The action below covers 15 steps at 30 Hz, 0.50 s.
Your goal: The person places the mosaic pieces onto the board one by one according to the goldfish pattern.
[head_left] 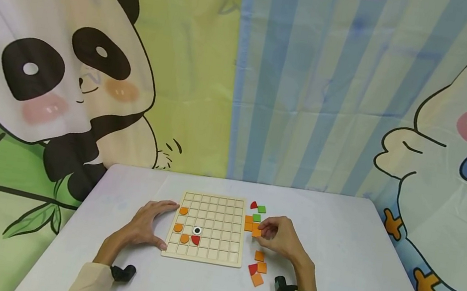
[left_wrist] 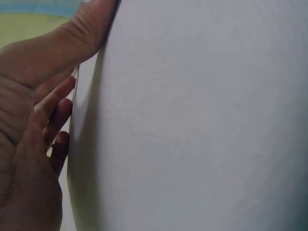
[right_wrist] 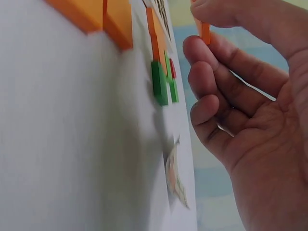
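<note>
A pale wooden grid board [head_left: 223, 217] lies on the table. My left hand [head_left: 143, 225] is at its left edge, thumb and fingers spread, the tips at the rim. Right of the board, my right hand [head_left: 282, 237] pinches an orange square tile [right_wrist: 206, 31] between thumb and fingers, its other fingers loosely bent. On the board sit several orange discs [head_left: 178, 228], a red quarter-circle piece [head_left: 195, 240] and a white disc with a black centre [head_left: 197, 230]. The left wrist view shows mostly the white tabletop beside my thumb.
Beside the board's right edge lie orange square tiles [head_left: 248, 219], green squares [head_left: 261, 209] and a red piece [head_left: 254, 205]. Nearer me are more orange tiles [head_left: 257, 280] and another red piece [head_left: 252, 269]. A printed curtain [head_left: 199, 70] hangs behind the white table [head_left: 350, 243].
</note>
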{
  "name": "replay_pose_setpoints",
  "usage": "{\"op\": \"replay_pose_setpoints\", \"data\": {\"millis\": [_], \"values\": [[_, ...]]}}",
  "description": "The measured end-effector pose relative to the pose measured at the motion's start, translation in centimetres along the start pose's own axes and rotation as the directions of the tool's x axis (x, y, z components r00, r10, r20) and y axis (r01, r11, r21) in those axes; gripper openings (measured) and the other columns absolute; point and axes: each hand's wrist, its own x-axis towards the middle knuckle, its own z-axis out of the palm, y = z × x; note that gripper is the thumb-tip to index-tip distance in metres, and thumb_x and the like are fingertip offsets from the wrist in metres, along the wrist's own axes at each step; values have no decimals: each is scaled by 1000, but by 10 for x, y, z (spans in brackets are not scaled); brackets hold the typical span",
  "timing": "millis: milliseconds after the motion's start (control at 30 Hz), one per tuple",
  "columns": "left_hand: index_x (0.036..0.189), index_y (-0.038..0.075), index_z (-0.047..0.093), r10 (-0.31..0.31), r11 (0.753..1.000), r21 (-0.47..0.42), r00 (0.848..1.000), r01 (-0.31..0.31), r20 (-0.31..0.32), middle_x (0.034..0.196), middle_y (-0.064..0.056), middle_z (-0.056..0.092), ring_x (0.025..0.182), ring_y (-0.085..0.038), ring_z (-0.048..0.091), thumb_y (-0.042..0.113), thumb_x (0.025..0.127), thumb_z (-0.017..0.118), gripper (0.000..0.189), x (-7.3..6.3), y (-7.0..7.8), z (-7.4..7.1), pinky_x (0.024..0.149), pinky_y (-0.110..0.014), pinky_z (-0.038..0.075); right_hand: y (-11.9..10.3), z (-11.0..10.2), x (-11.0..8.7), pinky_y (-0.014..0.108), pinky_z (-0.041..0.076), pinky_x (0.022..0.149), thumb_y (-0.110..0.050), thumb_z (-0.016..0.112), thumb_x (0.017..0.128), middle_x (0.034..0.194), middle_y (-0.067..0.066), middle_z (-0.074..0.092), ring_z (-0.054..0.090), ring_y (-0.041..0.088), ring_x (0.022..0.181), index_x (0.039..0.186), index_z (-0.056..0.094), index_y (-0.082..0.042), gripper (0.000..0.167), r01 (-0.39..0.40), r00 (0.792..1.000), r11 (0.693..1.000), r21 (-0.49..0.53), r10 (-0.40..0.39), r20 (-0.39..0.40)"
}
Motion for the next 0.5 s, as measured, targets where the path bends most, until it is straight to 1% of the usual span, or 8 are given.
{"op": "replay_pose_setpoints", "data": {"millis": [100,300,500], "values": [[159,20,57,4,1000,-5,1000,-4,-1,167,-7,54,143,-38,50,54,49,109,127,0,0,-1,114,-67,39,-5,5,3,22,56,69,-12,92,80,85,3,74,64,17,74,96,79,-6,22,26,1000,1000,-4,-26,1],[159,20,57,-4,1000,-10,1000,4,0,167,-6,54,143,-37,50,54,48,109,128,0,-1,-1,115,-67,39,-15,13,11,23,57,69,-9,90,80,84,2,74,65,13,72,94,79,-7,18,75,997,997,1,-75,7],[160,21,57,-4,1000,5,1000,4,-4,167,-5,54,141,-35,51,54,47,109,129,1,-3,2,113,-63,40,-17,25,18,24,59,69,-7,90,81,83,6,75,66,12,72,93,79,-7,17,103,995,994,35,-103,12]]}}
